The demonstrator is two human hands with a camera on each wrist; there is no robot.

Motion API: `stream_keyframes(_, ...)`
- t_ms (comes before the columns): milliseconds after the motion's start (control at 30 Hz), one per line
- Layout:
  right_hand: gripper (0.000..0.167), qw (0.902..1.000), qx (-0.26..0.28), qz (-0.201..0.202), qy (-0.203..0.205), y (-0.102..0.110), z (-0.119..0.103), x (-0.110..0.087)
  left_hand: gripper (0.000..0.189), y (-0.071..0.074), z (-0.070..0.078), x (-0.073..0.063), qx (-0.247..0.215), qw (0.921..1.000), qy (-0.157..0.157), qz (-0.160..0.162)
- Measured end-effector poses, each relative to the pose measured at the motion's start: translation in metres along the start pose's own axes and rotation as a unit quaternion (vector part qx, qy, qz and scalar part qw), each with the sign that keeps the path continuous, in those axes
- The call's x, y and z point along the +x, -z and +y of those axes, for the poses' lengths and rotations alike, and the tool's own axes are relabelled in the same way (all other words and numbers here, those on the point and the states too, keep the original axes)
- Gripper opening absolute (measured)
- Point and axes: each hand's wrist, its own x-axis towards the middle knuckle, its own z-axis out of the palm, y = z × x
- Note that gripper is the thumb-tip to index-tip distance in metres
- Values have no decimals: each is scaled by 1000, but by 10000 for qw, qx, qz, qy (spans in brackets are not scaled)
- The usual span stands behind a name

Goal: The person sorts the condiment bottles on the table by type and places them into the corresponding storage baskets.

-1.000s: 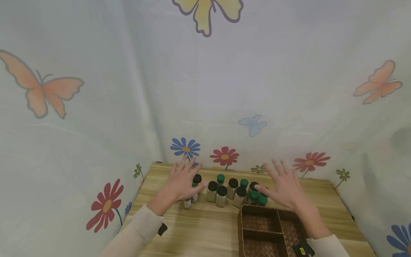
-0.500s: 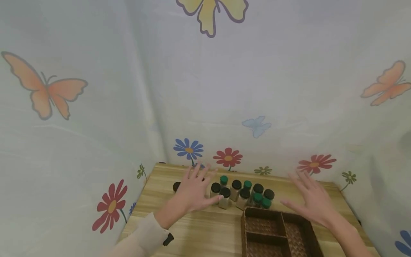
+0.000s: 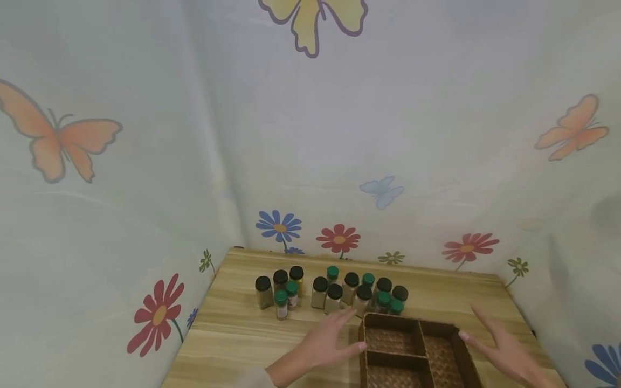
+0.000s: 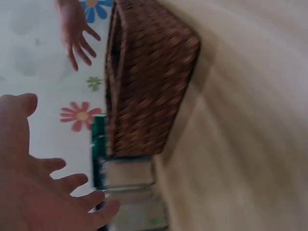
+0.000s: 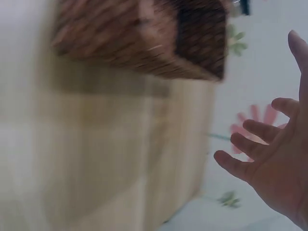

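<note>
A brown woven basket point(image 3: 398, 354) with compartments stands at the front of the wooden table, between my two hands. My left hand point(image 3: 322, 342) hovers at its left side, fingers extended and holding nothing; the left wrist view shows a gap between this hand point(image 4: 43, 192) and the basket's side wall point(image 4: 149, 82). On the right, my other hand point(image 3: 506, 350) is beside the right rim, fingers spread and bare; in the right wrist view the hand point(image 5: 279, 163) appears apart from the basket point(image 5: 110, 33). Behind the basket, black-capped jars point(image 3: 333, 299) and green-capped jars point(image 3: 383, 302) stand upright in a cluster.
Left of that cluster stands a second group of jars, some with black caps point(image 3: 263, 291), others with green caps point(image 3: 281, 304). Wooden tabletop point(image 3: 233, 334) extends to the left. A pale curtain point(image 3: 301, 134) printed with butterflies and flowers encloses the table.
Both hands have come down and nearer from above the jars to the basket's two sides. The left group of jars, earlier covered by my left hand, now shows. Basket and jars stay in place.
</note>
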Motion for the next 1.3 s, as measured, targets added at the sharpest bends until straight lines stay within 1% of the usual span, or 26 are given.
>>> stream_keyframes(67,94,9988,197,-278,-351,-6,14,0,77,-18,-4,1,-612,9978,191,143)
stream_keyframes(100,95,9972,351,-384,-541,-9,21,0,78,-23,0,0,-914,9948,401,194)
stream_keyframes(200,91,9896,1044,-452,-879,-21,38,0,81,-45,-1,3,-1431,9864,623,508)
stream_keyframes(233,89,9854,1352,-452,-927,-26,43,-1,83,-51,0,3,-1585,9832,696,574)
stream_keyframes(300,84,9728,2037,-513,-976,-34,52,-2,86,-62,0,6,-1816,9770,888,681)
stream_keyframes(333,82,9674,2263,-533,-1004,-38,55,-3,87,-67,0,7,-1961,9730,987,717)
stream_keyframes(400,79,9572,2619,-599,-1073,-44,61,-5,87,-77,-1,10,-2282,9639,1146,756)
stream_keyframes(467,77,9507,2816,-719,-1084,-49,64,-6,84,-86,-2,14,-2560,9549,1291,776)
stream_keyframes(533,75,9451,2948,-797,-1164,-52,64,-6,80,-92,-2,16,-2747,9497,1269,805)
stream_keyframes(600,73,9381,3120,-942,-1169,-53,65,-6,78,-96,-1,18,-2842,9474,1236,798)
stream_keyframes(733,71,9281,3343,-1211,-1107,-54,65,-5,75,-99,1,19,-2824,9490,1145,807)
stream_keyframes(800,72,9261,3371,-1307,-1078,-54,64,-5,74,-100,0,19,-2839,9486,1143,799)
stream_keyframes(867,74,9277,3312,-1258,-1179,-55,61,-4,72,-101,0,19,-2861,9479,1151,796)
stream_keyframes(900,75,9295,3255,-1200,-1253,-56,59,-4,71,-100,-1,18,-2907,9467,1131,807)
stream_keyframes(967,77,9333,3123,-1046,-1434,-58,55,-5,69,-100,-2,18,-3047,9415,1197,804)
stream_keyframes(1033,77,9361,3015,-917,-1562,-59,50,-5,67,-98,-3,18,-3118,9382,1258,826)
stream_keyframes(1100,76,9372,2996,-870,-1563,-59,46,-6,64,-96,-3,18,-3186,9353,1261,884)
stream_keyframes(1200,74,9409,2952,-910,-1386,-57,42,-8,63,-93,-2,16,-3313,9302,1272,934)
stream_keyframes(1300,73,9455,2883,-948,-1181,-56,35,-8,63,-89,-3,11,-3661,9159,1333,967)
